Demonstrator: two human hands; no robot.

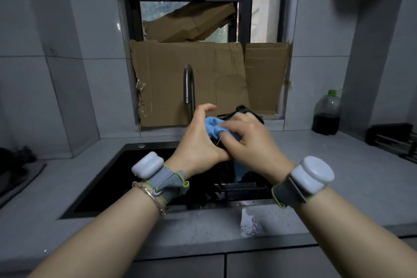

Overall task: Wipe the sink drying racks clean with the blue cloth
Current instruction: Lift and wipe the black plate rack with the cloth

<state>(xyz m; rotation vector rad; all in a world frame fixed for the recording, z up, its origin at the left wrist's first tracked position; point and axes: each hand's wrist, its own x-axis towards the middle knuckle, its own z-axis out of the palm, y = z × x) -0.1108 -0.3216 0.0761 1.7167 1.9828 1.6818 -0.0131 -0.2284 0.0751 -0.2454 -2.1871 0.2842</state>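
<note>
While right hand fingers clench the blue cloth on the rack, left hand fingers curve loose.

Grey tiled walls flank a dark-framed window patched with cardboard above a grey countertop.

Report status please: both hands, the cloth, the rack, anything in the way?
Right hand grips blue cloth on black drying rack, held above sink. Left hand steadies it, grip unclear. Faucet close behind.
</note>
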